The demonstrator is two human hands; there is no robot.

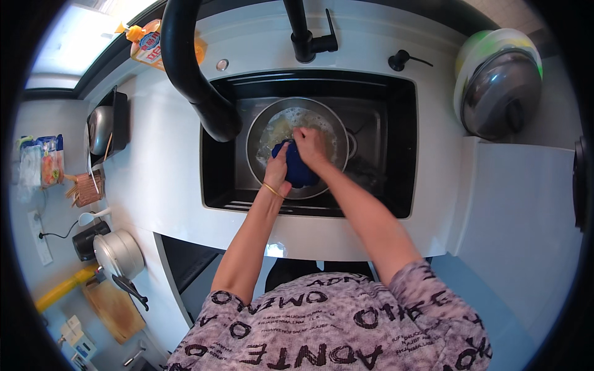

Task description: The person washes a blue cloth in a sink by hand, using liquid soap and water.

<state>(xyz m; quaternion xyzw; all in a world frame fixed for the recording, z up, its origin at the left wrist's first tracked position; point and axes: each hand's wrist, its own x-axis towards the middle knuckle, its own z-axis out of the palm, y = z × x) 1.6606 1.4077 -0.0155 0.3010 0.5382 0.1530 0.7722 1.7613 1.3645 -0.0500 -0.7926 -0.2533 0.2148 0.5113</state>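
A round metal basin (344, 162) of soapy, foamy water stands in the black sink (403, 139). My left hand (277, 170), with a gold bangle at the wrist, grips a dark blue cloth (299, 169) over the basin, its thumb and fingers at the cloth's left side. My right hand (311, 144) is closed at the upper right edge of the same cloth; its fingertips are bent and partly hidden. The cloth is bunched, and its lower part lies inside the basin.
A thick black curved pipe (185, 69) reaches over the sink's left side. Behind the sink are a black faucet (304, 44) and a soap bottle (146, 44). A metal lid (503, 92) leans at the right; a pressure cooker (121, 255) stands at the left.
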